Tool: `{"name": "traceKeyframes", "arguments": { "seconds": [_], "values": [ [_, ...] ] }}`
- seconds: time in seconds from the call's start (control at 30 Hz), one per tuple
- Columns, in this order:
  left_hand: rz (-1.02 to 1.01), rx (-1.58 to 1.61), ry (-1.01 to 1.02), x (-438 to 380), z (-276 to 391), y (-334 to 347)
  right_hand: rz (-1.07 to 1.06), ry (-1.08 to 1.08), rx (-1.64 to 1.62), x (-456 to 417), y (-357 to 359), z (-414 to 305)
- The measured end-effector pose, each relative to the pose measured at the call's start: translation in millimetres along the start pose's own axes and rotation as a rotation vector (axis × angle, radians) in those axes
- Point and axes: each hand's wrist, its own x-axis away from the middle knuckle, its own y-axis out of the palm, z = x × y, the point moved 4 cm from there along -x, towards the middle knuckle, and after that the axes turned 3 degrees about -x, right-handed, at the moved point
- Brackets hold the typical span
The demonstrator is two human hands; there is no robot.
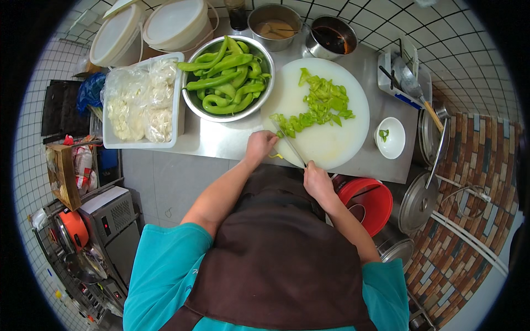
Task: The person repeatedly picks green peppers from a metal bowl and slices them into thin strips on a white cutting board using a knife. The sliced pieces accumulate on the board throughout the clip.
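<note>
On the round white cutting board (331, 145) my right hand (318, 178) grips the handle of a kitchen knife (295, 149), whose blade points up and left across the board's near left part. My left hand (261, 145) is at the board's left edge, fingertips on a small green pepper piece (280, 134) beside the blade. Chopped green pepper (325, 101) lies in a band from the blade towards the board's upper middle. Left of the board a steel bowl (189, 103) holds whole long green peppers (227, 85). A small white bowl (395, 145) with green bits stands to the right.
A white bin of plastic-bagged food (180, 124) stands at left, lidded white buckets (176, 22) behind it. Two steel pots (275, 25) with liquids and a dark bottle (236, 14) line the back. A utensil container (385, 78) sits at right; a red bucket (379, 207) is below the counter edge.
</note>
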Motion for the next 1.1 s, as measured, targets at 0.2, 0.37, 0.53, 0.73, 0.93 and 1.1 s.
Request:
{"name": "traceKeyframes", "arguments": {
  "seconds": [0.2, 0.37, 0.53, 0.73, 0.93, 1.1],
  "values": [
    [-0.001, -0.002, -0.015, -0.8, -0.5, 1.5, -0.116, 0.074, 0.013, 12.6, 3.5, 21.1],
    [-0.039, -0.013, -0.027, -3.6, 1.0, 4.0, -0.114, 0.084, -0.008, -14.2, 28.0, 33.4],
    [-0.059, 0.069, -0.094, 6.4, -1.6, -0.6, -0.127, 0.054, 0.018, -47.4, 0.5, 44.7],
    [-0.129, 0.147, -0.105, 17.3, -11.3, -9.8, -0.003, 0.165, -0.058, -96.5, -30.5, 74.0],
    [-0.103, 0.195, -0.057, 8.1, 14.2, -22.5, 0.059, 0.211, -0.089, -127.6, -55.4, 98.6],
    [-0.185, 0.266, 0.168, -14.2, 109.7, -21.2, 0.064, 0.235, -0.202, -112.9, -36.0, 98.3]
  ]
}}
